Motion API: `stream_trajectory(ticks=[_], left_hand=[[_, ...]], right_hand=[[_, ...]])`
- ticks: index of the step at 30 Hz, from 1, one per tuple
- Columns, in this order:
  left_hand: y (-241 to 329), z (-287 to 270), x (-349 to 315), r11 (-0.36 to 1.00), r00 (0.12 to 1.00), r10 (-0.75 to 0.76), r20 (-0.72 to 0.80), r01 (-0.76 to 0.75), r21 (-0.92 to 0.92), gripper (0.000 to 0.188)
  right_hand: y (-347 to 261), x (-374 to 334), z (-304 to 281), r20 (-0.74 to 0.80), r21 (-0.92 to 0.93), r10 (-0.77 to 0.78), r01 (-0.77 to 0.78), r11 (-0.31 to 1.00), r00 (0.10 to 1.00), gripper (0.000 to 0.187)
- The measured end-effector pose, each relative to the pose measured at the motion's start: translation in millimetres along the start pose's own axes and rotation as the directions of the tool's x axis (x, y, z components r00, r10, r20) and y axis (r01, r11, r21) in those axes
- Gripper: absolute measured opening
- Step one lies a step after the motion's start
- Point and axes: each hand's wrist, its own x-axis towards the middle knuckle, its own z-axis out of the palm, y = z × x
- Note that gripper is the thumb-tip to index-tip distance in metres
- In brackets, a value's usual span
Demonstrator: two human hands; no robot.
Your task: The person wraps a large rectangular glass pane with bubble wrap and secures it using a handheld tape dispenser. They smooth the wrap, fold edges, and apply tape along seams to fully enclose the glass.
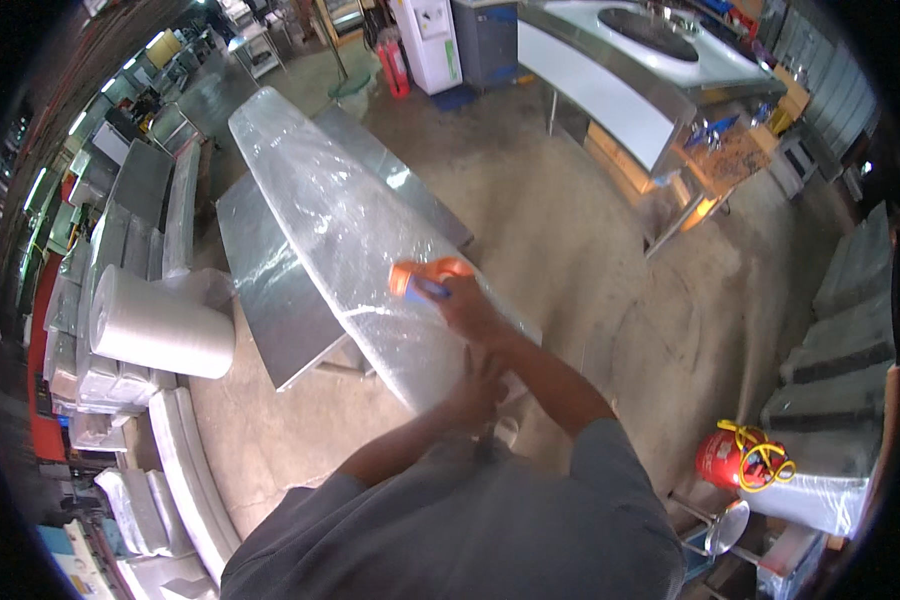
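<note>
A long panel wrapped in clear bubble wrap (330,200) lies slantwise across a metal-topped table (275,280), its near end close to my body. Over its near half, my right hand (465,305) is closed around an orange and blue tape dispenser (430,278). Below my right wrist, my left hand (480,385) rests at the near end of the wrapped panel. The fingers there look stretched out and apart, though part of that hand is hard to make out.
A big roll of bubble wrap (160,325) stands at left, by stacked wrapped panels (120,270). A counter with a white front (600,90) is at far right. Near right are a red canister with a yellow hose (725,460) and wrapped boxes (840,370). A red extinguisher (393,68) stands behind.
</note>
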Motion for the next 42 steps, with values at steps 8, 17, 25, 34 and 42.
stream_trajectory(ticks=[8, 17, 25, 34, 42], left_hand=[[-2, -8, 13, 0.997, 0.995, 0.047, -0.087, -0.052, -0.058, 0.023], [-3, -6, 16, 0.996, 0.996, 0.057, -0.069, -0.062, -0.065, 0.02], [0, -10, 16, 0.995, 0.998, 0.044, -0.051, -0.049, -0.092, 0.02], [-5, -6, 16, 0.985, 0.987, 0.062, -0.147, -0.084, -0.15, 0.017], [-22, -11, 8, 0.953, 0.989, 0.118, -0.09, -0.138, -0.27, 0.023]], right_hand=[[5, -193, -162, -0.387, 0.728, 0.712, -0.28, 0.626, 0.586, 0.055], [90, -386, -32, 0.621, 0.771, 0.738, -0.039, -0.635, 0.263, 0.036], [90, -362, -1, 0.717, 0.683, 0.623, -0.134, -0.718, 0.312, 0.035], [48, -351, -25, 0.703, 0.704, 0.64, -0.172, -0.689, 0.31, 0.04], [-23, -323, -73, 0.704, 0.707, 0.68, -0.29, -0.645, 0.204, 0.04]])
